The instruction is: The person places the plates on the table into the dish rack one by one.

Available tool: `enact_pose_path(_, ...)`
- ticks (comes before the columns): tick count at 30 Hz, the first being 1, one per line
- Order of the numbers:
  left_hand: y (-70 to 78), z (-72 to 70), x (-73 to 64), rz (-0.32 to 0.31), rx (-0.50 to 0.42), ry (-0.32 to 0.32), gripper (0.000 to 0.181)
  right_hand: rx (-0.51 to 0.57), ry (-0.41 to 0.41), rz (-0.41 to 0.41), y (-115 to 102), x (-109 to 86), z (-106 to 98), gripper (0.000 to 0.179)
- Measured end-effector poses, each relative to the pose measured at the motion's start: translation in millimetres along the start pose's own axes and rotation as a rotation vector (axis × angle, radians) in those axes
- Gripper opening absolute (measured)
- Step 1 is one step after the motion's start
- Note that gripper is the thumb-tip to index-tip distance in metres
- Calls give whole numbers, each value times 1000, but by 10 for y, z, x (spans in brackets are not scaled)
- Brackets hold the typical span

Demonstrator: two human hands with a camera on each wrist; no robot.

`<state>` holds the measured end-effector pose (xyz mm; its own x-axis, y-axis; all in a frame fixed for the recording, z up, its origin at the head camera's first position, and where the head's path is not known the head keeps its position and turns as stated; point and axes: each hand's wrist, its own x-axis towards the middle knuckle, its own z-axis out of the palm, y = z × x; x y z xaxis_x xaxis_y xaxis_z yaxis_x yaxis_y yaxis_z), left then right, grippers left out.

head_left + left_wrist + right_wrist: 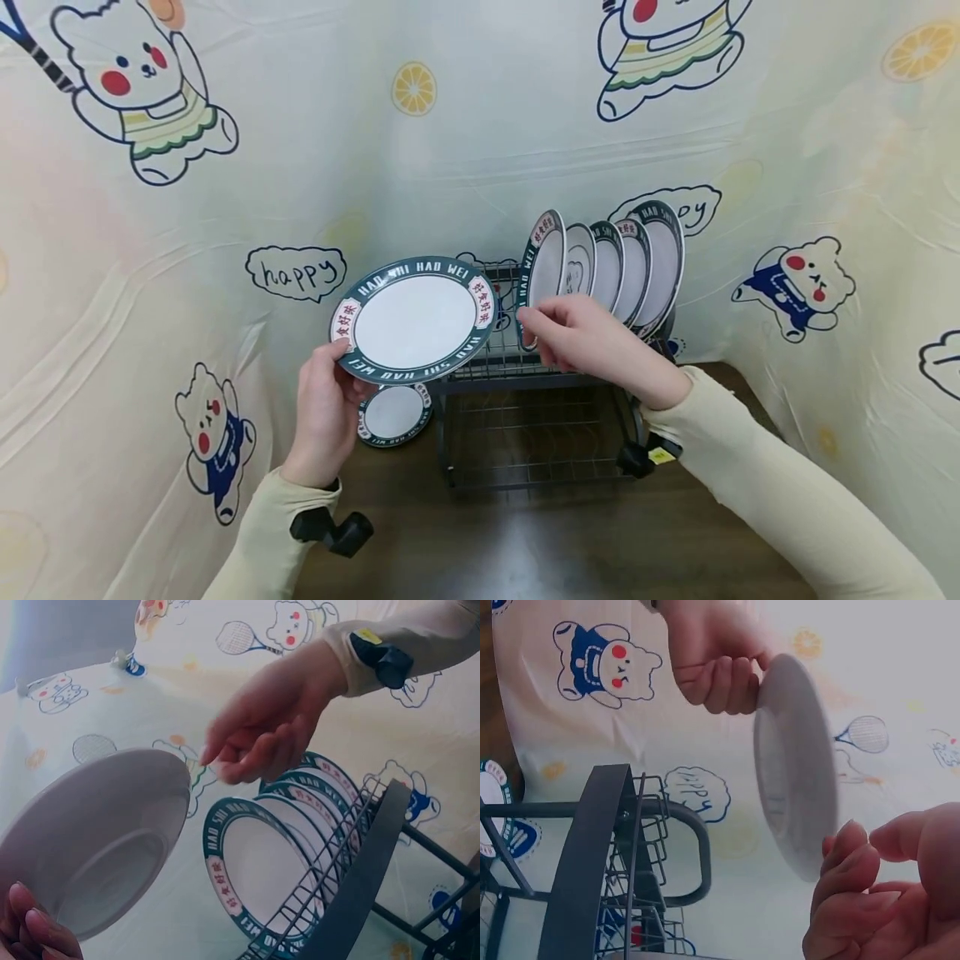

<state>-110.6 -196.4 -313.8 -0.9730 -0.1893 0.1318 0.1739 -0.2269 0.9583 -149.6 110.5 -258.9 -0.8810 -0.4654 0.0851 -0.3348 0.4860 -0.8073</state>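
My left hand [324,412] grips the near left edge of a white plate [415,322] with a green lettered rim, thumb on top. The plate is tilted and held up left of the dish rack [517,382]; its plain underside shows in both wrist views. My right hand [581,333] hovers in front of the racked plates, fingers loosely bent and holding nothing. In the right wrist view its fingertips [851,859] are close to the held plate's edge; whether they touch it, I cannot tell. Several plates [652,258] stand on edge in the rack's upper tier.
Another green-rimmed plate [394,414] lies on the dark wooden table [510,542], left of the rack. The lower tier [536,433] of the rack is wire. A cartoon-printed cloth [480,158] hangs behind and at both sides.
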Motion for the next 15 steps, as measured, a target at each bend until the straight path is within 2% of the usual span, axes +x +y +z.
enact_pose_path(7, 1, 66, 14, -11, 1, -11, 31, 115, 19, 31, -57, 165, 120, 39)
enact_pose_path(15, -23, 106, 45, -9, 9, -69, 32, 298, 74, 47, -73, 225, 142, 41)
